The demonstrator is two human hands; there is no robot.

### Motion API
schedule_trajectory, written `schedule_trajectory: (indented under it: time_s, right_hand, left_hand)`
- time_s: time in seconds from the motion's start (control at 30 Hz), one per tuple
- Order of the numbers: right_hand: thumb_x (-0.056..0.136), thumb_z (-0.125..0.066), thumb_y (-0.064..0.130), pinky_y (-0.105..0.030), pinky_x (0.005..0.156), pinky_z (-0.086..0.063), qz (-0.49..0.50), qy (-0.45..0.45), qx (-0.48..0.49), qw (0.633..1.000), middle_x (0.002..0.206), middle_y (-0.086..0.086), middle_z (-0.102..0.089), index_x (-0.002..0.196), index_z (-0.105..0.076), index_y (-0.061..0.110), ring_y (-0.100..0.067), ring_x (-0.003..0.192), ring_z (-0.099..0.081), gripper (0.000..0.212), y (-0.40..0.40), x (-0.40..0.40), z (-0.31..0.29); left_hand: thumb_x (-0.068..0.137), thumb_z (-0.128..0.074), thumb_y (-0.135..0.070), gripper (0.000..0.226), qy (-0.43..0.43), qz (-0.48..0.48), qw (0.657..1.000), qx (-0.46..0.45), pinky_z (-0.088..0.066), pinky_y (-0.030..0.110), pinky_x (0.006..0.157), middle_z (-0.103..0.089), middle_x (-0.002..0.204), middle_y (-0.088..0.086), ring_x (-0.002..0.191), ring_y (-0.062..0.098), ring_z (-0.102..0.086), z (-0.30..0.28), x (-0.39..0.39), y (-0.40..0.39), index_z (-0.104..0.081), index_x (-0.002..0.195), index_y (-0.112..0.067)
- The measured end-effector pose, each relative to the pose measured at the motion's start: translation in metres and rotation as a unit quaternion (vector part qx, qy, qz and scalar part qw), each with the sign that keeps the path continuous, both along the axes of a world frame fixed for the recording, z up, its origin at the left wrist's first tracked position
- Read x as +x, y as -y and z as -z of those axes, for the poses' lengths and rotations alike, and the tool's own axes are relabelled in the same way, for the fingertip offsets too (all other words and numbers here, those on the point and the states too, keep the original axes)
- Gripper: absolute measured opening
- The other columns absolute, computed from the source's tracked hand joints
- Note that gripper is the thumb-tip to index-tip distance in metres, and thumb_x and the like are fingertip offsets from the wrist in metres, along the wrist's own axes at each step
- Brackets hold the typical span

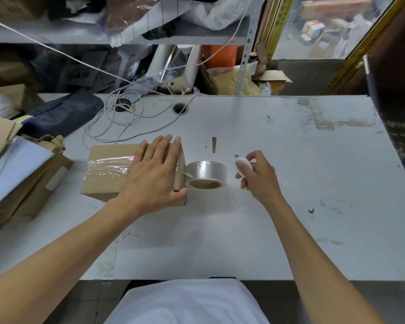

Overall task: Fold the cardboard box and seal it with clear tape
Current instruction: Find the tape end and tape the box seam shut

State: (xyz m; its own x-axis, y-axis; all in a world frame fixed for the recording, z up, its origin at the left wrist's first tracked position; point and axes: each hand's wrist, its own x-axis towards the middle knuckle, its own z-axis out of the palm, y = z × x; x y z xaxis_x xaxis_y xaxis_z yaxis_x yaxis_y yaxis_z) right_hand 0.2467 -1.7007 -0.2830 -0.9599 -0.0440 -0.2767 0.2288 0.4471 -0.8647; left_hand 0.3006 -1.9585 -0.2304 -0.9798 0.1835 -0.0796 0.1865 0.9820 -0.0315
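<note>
The cardboard box (108,169) lies flat on the white tabletop (290,183), left of centre, with a wrinkled strip of clear tape (110,166) running across its top. The left hand (154,174) rests on the box's right half with fingers straight and spread, thumb down by the near right corner, so that end of the top is hidden under the palm. Just beside the box's right edge sits the tape roll (207,175), lying on its side with the cardboard core showing; a short stretch of tape seems to run from the roll to the box's end face, though the glare makes it hard to be sure. The right hand (257,176) hovers to the right of the roll, fingers curled around a small white object (242,164) with a dark tip; most of it is covered, and I cannot tell what it is. A tangle of grey cable (117,122) lies behind the box.
</note>
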Motion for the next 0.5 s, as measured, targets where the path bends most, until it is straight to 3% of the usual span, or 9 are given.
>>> schedule_trajectory:
  time_s: [0.1,0.2,0.5]
  right_hand:
    - [0.099,-0.055,0.026,-0.026,0.045,-0.044,-0.036,-0.032,-0.078,0.996,0.065,-0.008,-0.064,0.099,-0.052,0.018,-0.016,0.045,-0.055,0.009,0.038,0.023,-0.036]
    - [0.098,-0.055,0.023,-0.025,0.042,-0.042,-0.042,-0.006,-0.130,0.991,0.065,-0.014,-0.064,0.097,-0.052,0.018,-0.023,0.045,-0.057,0.006,0.069,0.039,-0.043]
    - [0.098,-0.057,0.024,-0.025,0.043,-0.044,0.017,-0.010,-0.138,0.990,0.063,-0.012,-0.065,0.099,-0.051,0.013,-0.019,0.044,-0.059,0.012,0.094,0.033,-0.041]
  left_hand:
    - [0.072,-0.033,-0.077,0.111,-0.003,-0.002,1.000,0.009,-0.010,0.049,0.124,-0.023,0.162,0.014,0.151,0.030,-0.017,-0.002,-0.001,-0.001,-0.013,0.157,-0.009]
    - [0.072,-0.038,-0.075,0.110,-0.007,0.001,1.000,0.009,-0.011,0.050,0.123,-0.025,0.160,0.015,0.150,0.031,-0.020,0.000,-0.001,-0.001,-0.015,0.157,-0.008]
    - [0.072,-0.046,-0.071,0.110,-0.015,0.001,1.000,0.005,-0.012,0.050,0.123,-0.027,0.159,0.014,0.149,0.030,-0.021,0.003,-0.001,0.001,-0.014,0.157,-0.009]
